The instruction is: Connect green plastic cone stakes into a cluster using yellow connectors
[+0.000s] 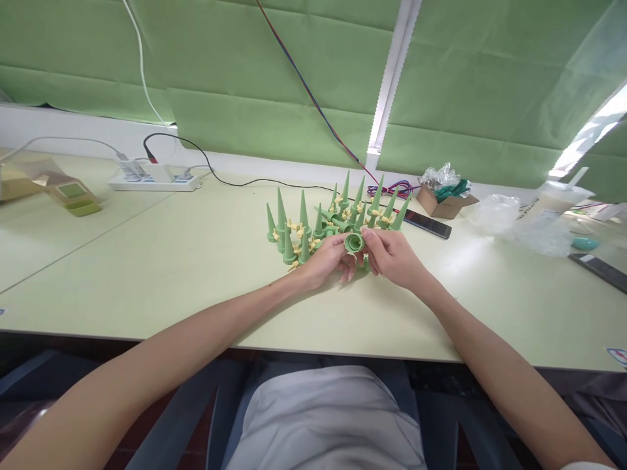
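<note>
Between my two hands is a green plastic watering spike [353, 243], its round, hollow end turned toward me. My left hand [327, 261] is closed around it from the left, with some fingers curled underneath. On the other side, my right hand [394, 258] pinches the rim with thumb and fingers. Just beyond my hands stand several green cone-shaped spikes [281, 219], points up, with small yellow valves [294, 226] at their sides. A few more spikes [337, 222] lie tilted among them, partly hidden by my hands.
A dark phone [426, 224] and an open cardboard box [447, 201] lie behind right. Farther right are a plastic bag [533, 228], a drink cup [556, 199] and another dark device [600, 271]. A power strip [154, 183] with cables sits at back left, near a package [68, 192].
</note>
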`<state>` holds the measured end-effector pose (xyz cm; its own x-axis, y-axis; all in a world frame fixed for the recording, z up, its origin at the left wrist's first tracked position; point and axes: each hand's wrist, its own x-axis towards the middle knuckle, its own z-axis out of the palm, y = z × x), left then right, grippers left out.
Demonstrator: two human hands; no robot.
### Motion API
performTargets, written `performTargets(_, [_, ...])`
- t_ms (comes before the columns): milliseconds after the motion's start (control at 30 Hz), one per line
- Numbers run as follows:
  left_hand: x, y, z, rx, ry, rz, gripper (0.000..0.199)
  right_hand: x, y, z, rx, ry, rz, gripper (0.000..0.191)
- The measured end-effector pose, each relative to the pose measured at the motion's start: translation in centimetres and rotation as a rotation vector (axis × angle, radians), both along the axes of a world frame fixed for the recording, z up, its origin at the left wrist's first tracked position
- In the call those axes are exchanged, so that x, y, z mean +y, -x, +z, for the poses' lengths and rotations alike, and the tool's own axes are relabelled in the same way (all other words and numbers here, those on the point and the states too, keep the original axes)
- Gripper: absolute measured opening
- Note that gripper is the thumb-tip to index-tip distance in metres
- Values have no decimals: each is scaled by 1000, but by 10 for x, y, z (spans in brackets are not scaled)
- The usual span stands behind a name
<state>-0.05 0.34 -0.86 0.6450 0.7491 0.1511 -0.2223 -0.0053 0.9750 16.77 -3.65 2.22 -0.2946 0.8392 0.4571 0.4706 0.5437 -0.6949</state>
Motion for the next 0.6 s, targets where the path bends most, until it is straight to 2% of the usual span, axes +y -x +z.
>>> performTargets(267, [3, -1, -5, -7, 5, -2, 17, -1, 1, 3, -34, -5, -1, 56])
performTargets(400, [2, -2, -3, -14, 34, 7, 20, -1, 1, 3, -35, -30, -7, 55])
performTargets(600, [-4, -4, 6, -60, 178, 24, 29, 1, -1, 1, -48, -63, 10, 52])
